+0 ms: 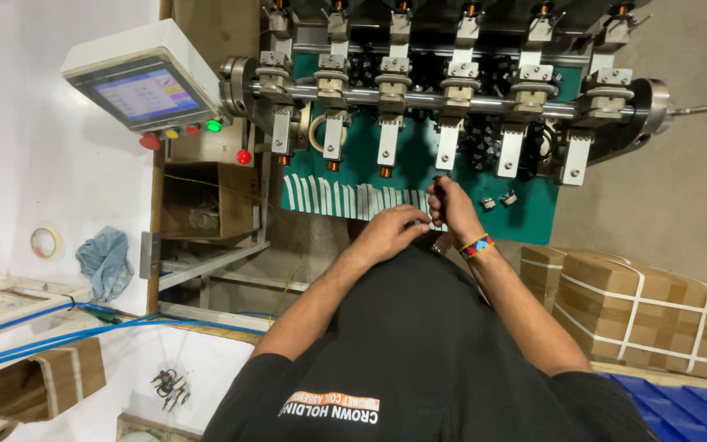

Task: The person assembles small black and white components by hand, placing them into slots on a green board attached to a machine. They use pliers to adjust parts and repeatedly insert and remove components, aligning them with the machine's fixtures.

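- My right hand [452, 209]: fingers pressed together, pinching a small dark coil part [441, 180] at the tips; part sticks up just above my fingertips, copper-ish end, too small to tell more.
- My left hand [390, 232]: fingers curled, tips touching the base of my right hand; can't tell if it pinches anything itself.
- Beaded wristband [477, 245] on my right wrist, just behind the hand.
- Right under both hands: row of white tape strips [341, 198] stuck along the near edge of the green plate [529, 217], running out past my left fingers.
- Just to the right of my right hand: two small dark coil pieces [498, 200] lying loose on the green plate, apart from my fingers.
- Beyond my fingertips: row of metal winding heads [448, 143] hanging off a steel shaft [419, 98]; nearest one sits just past the held part.
- Far left of hands: touch-screen control box [141, 90] with coloured buttons, tape roll [46, 241], blue cloth [104, 260].
- Right of my right forearm: strapped cardboard boxes [640, 307].
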A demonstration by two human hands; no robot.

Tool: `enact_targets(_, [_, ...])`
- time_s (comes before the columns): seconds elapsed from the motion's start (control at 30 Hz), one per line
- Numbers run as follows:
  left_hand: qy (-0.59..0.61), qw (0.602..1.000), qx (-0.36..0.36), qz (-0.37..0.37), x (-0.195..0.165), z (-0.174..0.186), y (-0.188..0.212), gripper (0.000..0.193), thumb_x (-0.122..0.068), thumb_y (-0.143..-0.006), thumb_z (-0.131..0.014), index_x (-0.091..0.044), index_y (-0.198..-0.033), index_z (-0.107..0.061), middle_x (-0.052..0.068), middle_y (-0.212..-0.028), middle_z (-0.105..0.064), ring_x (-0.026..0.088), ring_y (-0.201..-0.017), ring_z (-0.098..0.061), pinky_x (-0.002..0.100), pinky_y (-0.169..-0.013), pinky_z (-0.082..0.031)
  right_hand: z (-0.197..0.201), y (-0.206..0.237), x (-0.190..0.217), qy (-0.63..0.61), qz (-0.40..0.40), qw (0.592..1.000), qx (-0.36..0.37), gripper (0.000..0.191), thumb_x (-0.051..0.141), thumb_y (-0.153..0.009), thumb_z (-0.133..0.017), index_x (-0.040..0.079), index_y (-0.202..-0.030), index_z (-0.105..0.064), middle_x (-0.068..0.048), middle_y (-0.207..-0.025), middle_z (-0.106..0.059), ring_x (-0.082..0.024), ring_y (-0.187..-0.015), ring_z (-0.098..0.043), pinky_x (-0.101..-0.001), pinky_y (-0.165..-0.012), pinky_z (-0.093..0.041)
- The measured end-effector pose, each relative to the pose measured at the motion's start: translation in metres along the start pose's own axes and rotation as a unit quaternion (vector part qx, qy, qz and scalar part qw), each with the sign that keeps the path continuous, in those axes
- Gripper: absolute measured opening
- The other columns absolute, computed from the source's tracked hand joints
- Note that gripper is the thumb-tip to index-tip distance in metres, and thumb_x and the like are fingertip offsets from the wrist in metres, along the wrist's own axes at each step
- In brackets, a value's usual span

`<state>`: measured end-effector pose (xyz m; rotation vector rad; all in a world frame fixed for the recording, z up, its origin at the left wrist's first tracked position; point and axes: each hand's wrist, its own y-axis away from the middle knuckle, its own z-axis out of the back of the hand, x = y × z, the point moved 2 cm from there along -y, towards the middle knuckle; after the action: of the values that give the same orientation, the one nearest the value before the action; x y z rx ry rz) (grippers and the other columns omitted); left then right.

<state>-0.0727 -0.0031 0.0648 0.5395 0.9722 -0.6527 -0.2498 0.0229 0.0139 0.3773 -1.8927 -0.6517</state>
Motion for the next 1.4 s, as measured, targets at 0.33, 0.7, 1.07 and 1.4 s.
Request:
enact_targets(0.33, [0.130,0.976,0.074,-0.161,-0.009,0.060,0.010,0.041,-0.011,-0.086,-0.081,-0.011,-0.124,-0.069,0.008,-0.129,-0.067,0.025,-0.120,-0.067,0.038,-0.099,-0.059,-0.021,0.057,-0.005,-0.075,-0.235,0.939,0.241,0.051,0.056,-0.101,-0.037,0.012,-0.079,-0.050,0.007,-0.054,-0.034,-0.005,-0.041,-0.026,-0.0223,-0.037,-0.017])
enact_targets(0.7, [0.338,0.937,-0.060,0.062,0.022,0.056,-0.006,0.043,-0.012,-0.093,-0.077,-0.004,-0.134,-0.064,0.007,-0.114,-0.073,0.013,-0.093,-0.071,0.029,-0.079,-0.061,-0.055,0.085,0.022,0.222,0.097,0.970,0.002,0.038,0.036,-0.108,-0.049,0.005,-0.097,-0.067,0.001,-0.066,-0.057,-0.013,-0.061,-0.053,-0.0304,-0.057,-0.046])
enact_targets(1.07, [0.198,0.978,0.028,-0.064,-0.013,0.053,0.002,0.038,-0.011,-0.095,-0.076,-0.005,-0.131,-0.067,0.009,-0.121,-0.074,0.014,-0.101,-0.073,0.030,-0.090,-0.062,-0.027,0.079,0.063,0.387,0.254,0.882,-0.093,0.026,0.025,-0.108,-0.054,0.007,-0.099,-0.070,-0.006,-0.083,-0.068,-0.022,-0.073,-0.064,-0.0327,-0.063,-0.049])
enact_targets(1.4, [0.485,0.874,-0.031,0.009,0.007,-0.016,-0.017,0.037,0.000,-0.097,-0.070,0.001,-0.127,-0.049,0.009,-0.124,-0.062,0.015,-0.111,-0.065,0.032,-0.097,-0.059,-0.023,0.073,-0.011,0.146,0.049,0.980,0.124,0.039,0.030,-0.109,-0.052,0.004,-0.082,-0.064,0.001,-0.065,-0.060,-0.007,-0.058,-0.053,-0.0236,-0.054,-0.042])
